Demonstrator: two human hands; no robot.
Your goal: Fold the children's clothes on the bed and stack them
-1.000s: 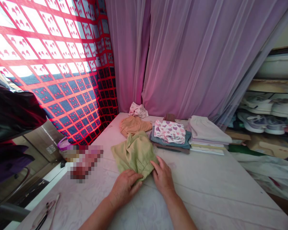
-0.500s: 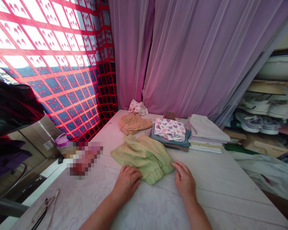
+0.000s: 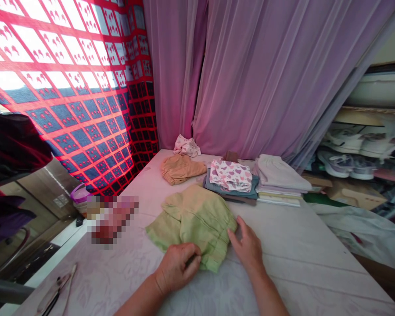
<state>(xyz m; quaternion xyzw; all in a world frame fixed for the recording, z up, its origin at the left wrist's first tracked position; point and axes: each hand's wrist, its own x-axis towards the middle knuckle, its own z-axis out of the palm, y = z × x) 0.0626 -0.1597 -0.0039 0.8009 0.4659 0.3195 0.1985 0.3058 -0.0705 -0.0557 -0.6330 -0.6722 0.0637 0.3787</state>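
A pair of light green shorts (image 3: 194, 215) with a gathered elastic waistband lies loosely spread on the bed or table top, its waistband toward the lower right. My left hand (image 3: 179, 266) is closed at the near edge, thumb and fingers pinching the cloth. At the right end of the waistband is my right hand (image 3: 248, 245), thumb and forefinger spread apart and touching the fabric. Beyond the shorts lie orange elastic-waist bottoms (image 3: 181, 169) and a folded heart-print garment (image 3: 231, 176) on a stack of dark folded clothes (image 3: 213, 188).
A pile of pale folded clothes (image 3: 276, 173) stands at the back right, and a crumpled pink print cloth (image 3: 187, 145) at the far corner. Eyeglasses (image 3: 54, 294) lie near left, a blurred reddish item (image 3: 113, 221) above them. Purple curtains (image 3: 256, 79) hang behind; shoes (image 3: 345, 164) sit on shelves right.
The shorts' waistband has shifted slightly toward me. My left hand has moved right and closed on the near edge; my right hand's thumb and forefinger have spread apart. The view has turned slightly.
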